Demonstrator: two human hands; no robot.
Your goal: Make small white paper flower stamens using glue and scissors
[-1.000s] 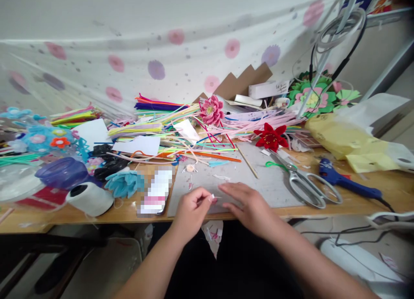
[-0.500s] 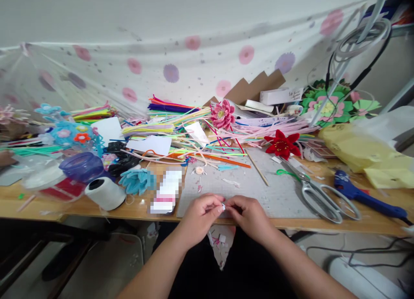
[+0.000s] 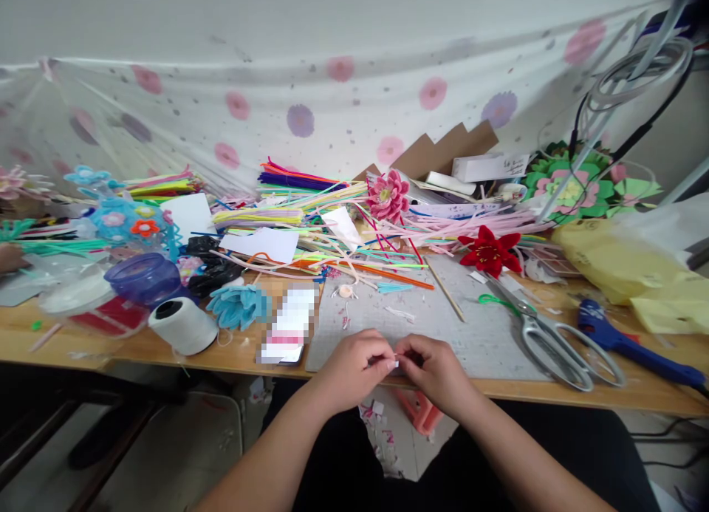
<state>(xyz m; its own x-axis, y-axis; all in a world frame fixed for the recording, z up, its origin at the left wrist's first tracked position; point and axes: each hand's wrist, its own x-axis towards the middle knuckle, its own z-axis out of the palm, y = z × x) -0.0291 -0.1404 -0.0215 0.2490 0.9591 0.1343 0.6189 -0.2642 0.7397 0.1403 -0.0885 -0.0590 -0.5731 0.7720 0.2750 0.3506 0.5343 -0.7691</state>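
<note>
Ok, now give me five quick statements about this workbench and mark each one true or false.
1. The scissors lie to the left of the blue glue gun. True.
2. The two hands' grips are far apart. False: the left grip and right grip are close together at a small white piece.
3. The red flower lies to the right of the pink flower. True.
4. The phone is right of the scissors. False: the phone is left of them.
5. The light-blue flower is between the white spool and the phone. True.

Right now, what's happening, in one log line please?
Left hand: pinches small white piece | Right hand: close beside it, grip unclear | To the right: silver scissors, blue glue gun
</note>
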